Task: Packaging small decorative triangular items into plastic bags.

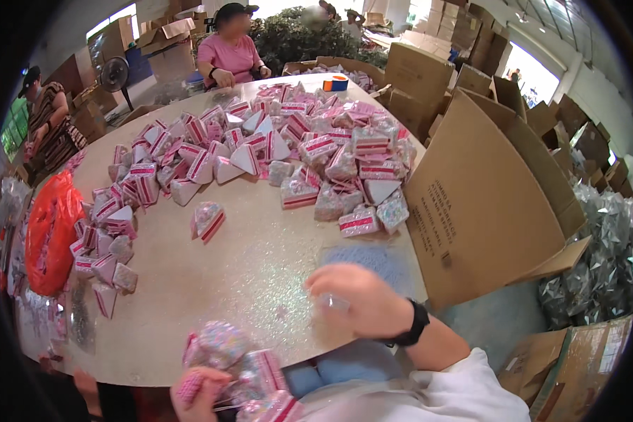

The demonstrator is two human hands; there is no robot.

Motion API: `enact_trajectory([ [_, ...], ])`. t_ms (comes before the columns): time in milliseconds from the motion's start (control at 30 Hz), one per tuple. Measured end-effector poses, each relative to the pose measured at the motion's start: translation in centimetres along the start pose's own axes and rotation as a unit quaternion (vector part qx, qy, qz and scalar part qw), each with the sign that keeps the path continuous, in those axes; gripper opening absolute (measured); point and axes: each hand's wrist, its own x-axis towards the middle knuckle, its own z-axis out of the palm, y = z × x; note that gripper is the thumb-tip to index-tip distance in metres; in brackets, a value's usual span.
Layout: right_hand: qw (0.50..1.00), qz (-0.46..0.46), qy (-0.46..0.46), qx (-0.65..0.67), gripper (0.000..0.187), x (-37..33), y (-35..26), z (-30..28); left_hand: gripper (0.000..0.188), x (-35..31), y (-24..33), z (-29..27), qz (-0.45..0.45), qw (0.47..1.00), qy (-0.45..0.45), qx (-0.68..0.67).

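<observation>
Nearest, the left hand (198, 394) is curled closed around part of a cluster of glittery wedges (264, 373) at the near edge of the surface (260, 281). The lower pieces appear to hang past that edge, so a slack hold could drop one. The right hand (359, 299), half curled, is farther in, toward the right edge; blur hides whether it grips the small clear piece (335, 302) beside its fingers. The cluster lies left of this hand and nearer. Beyond both, a lone wedge (208, 221) sits before the heap (316, 148), whose stacked pieces could slide if bumped.
</observation>
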Motion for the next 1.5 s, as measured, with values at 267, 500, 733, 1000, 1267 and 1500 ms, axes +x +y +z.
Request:
enact_trajectory([
  [267, 0.914, 0.291, -0.169, -0.225, 0.027, -0.4, 8.6, 1.1, 0.015, -1.6, -5.0, -1.8, 0.015, 0.971, 0.221, -0.093],
  [500, 0.908, 0.373, -0.187, -0.049, 0.03, 0.4, 12.8, 3.1, 0.012, -2.8, -4.5, -1.5, -0.007, 0.98, 0.197, -0.039],
  [733, 0.882, 0.405, -0.05, 0.236, 0.021, -0.1, 9.4, 0.4, 0.012, -1.2, -2.9, 0.0, 0.05, 0.992, 0.112, 0.024],
  [1000, 0.791, 0.326, -0.188, 0.483, 0.01, -0.6, -1.3, 4.7, 0.017, 2.7, -2.1, 2.6, 0.165, 0.96, -0.202, 0.105],
  [1267, 0.805, 0.356, -0.2, 0.431, 0.01, -1.2, -3.3, 6.6, 0.037, 2.4, -3.8, 2.1, 0.181, 0.937, -0.286, 0.087],
  [1500, 0.834, 0.369, -0.168, 0.374, 0.009, -2.0, -2.0, 5.2, 0.032, 1.3, -3.9, 0.8, 0.165, 0.959, -0.216, 0.076],
])
